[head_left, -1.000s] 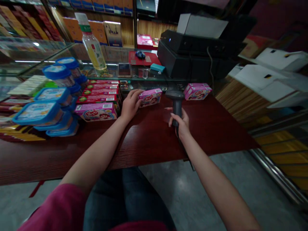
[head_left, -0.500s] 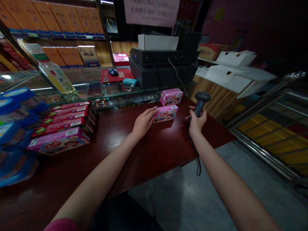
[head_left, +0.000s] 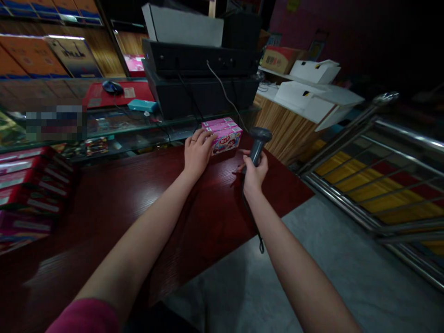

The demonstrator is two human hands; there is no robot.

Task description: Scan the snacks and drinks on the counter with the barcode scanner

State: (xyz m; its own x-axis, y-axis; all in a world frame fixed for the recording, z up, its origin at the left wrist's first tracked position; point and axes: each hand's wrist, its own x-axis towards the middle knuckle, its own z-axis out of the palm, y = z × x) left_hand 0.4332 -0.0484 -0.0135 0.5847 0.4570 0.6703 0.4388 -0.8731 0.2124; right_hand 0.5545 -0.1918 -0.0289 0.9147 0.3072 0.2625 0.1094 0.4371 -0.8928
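Several pink cartoon-printed cartons (head_left: 228,140) stand together on the dark-red counter (head_left: 114,199), the left hand (head_left: 197,152) clamped on their left end, the right hand (head_left: 255,174) wrapped around a barcode scanner (head_left: 260,137): seemingly a lining-up step, calling next for gentle release.

"What's on the left arm (head_left: 145,236)?"
"A dark pink sleeve (head_left: 86,317). It's short, so the lower arm is bare."
"Any ring?"
"Looks like a thin, dark ring (head_left: 194,139) on the left hand (head_left: 197,156)."
"And the legs?"
"Dark trousers (head_left: 161,320), hard to see."
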